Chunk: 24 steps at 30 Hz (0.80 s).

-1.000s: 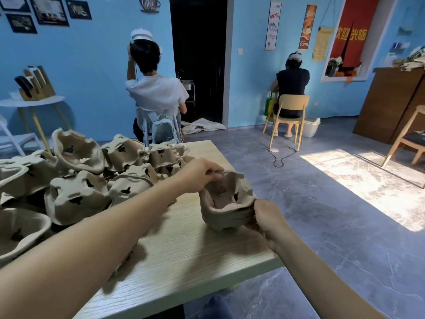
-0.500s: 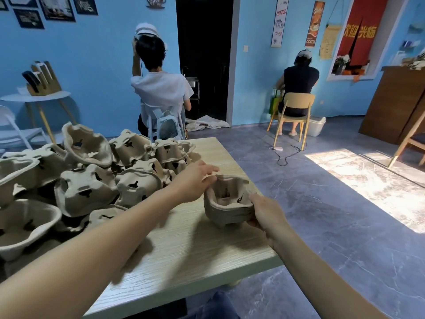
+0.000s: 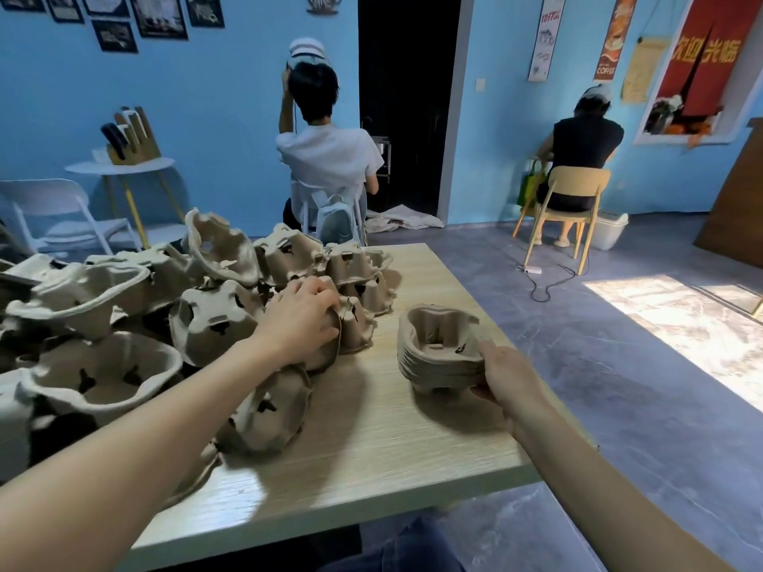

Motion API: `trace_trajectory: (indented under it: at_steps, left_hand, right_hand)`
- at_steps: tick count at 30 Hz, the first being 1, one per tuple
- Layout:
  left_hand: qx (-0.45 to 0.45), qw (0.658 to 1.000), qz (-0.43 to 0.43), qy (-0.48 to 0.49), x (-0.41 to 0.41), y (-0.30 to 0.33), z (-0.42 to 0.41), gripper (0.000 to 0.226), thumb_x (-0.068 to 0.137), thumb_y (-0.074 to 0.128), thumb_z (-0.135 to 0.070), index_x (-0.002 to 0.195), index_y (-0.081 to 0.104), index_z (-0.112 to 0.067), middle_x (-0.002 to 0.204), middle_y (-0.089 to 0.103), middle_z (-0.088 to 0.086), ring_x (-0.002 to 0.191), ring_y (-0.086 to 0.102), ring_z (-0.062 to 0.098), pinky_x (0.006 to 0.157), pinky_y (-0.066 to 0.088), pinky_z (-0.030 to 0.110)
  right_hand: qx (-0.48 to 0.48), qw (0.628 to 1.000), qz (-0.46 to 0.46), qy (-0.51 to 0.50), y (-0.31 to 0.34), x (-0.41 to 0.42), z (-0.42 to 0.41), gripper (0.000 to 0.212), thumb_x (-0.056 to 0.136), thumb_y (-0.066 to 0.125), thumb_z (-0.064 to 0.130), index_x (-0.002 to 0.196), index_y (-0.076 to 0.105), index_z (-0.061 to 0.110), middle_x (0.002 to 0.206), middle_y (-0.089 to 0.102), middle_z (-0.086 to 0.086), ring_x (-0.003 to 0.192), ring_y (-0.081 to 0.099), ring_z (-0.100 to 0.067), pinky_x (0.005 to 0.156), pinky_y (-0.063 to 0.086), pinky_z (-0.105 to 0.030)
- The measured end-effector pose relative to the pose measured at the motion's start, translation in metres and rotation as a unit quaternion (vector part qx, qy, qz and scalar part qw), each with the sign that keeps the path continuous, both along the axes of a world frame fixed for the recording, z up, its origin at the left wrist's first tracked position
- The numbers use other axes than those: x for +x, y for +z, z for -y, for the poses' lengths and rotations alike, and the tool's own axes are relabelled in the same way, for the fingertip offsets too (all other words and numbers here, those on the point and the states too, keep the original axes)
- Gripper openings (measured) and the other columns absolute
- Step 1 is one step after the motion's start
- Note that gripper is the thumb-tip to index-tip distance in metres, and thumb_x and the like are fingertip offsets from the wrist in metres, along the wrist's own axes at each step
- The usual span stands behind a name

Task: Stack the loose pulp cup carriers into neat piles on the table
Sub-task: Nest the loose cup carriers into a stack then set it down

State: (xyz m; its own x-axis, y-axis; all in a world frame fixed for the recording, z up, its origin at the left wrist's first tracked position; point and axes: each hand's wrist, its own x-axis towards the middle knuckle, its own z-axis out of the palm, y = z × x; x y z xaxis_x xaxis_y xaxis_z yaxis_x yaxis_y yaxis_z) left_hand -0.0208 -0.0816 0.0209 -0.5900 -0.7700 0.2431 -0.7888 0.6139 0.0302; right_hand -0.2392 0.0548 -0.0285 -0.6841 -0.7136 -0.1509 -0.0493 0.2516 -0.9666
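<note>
A neat stack of brown pulp cup carriers (image 3: pixel 439 353) stands near the right edge of the wooden table (image 3: pixel 371 439). My right hand (image 3: pixel 510 375) grips the stack's right side. My left hand (image 3: pixel 299 319) lies over an upturned loose carrier (image 3: pixel 330 348) at the edge of the heap, fingers curled round its top. A large heap of loose carriers (image 3: pixel 124 307) covers the left half of the table, some upright, some upside down.
Two people sit with their backs to me, one on a white chair (image 3: pixel 330 218) just past the table, one on a wooden chair (image 3: pixel 572 200) at the far right. A cable (image 3: pixel 545 282) lies on the grey floor. A side table (image 3: pixel 119 169) stands at the left wall.
My left hand left the stack's rim and moved left onto a loose carrier in the heap. My right hand stays on the stack.
</note>
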Motion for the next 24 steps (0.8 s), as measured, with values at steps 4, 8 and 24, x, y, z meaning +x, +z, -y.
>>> trace_trajectory:
  at_steps: [4, 8, 24]
  left_hand:
    - [-0.013, 1.0, 0.024, 0.001, -0.003, 0.007, -0.004, 0.035, 0.088, 0.06, -0.03, 0.12, 0.051, -0.019, 0.13, 0.043, 0.002, 0.125, 0.035, 0.023, 0.102, 0.031, 0.037]
    - [0.05, 0.998, -0.032, -0.036, 0.004, 0.026, -0.006, 0.017, 0.086, 0.065, -0.027, 0.095, 0.051, -0.024, 0.106, 0.051, 0.0, 0.106, 0.043, 0.022, 0.086, 0.036, 0.034]
    - [0.216, 0.941, -0.221, -0.138, -0.019, 0.002, -0.028, 0.027, 0.082, 0.067, -0.002, 0.075, 0.058, -0.027, 0.085, 0.061, -0.003, 0.073, 0.055, 0.011, 0.063, 0.045, 0.016]
  right_hand:
    - [-0.018, 0.999, 0.029, 0.008, 0.002, -0.001, -0.002, 0.027, 0.094, 0.047, 0.027, 0.076, 0.052, 0.008, 0.082, 0.047, -0.01, 0.079, 0.048, -0.023, 0.076, 0.051, -0.043]
    - [-0.033, 0.998, 0.06, 0.006, 0.003, -0.003, -0.004, 0.024, 0.094, 0.049, 0.022, 0.074, 0.052, 0.009, 0.082, 0.047, -0.01, 0.077, 0.047, -0.023, 0.067, 0.047, -0.037]
    - [-0.037, 0.997, 0.057, -0.043, -0.002, -0.032, -0.033, 0.023, 0.092, 0.052, 0.025, 0.076, 0.058, 0.01, 0.085, 0.054, -0.012, 0.079, 0.053, -0.025, 0.068, 0.051, -0.037]
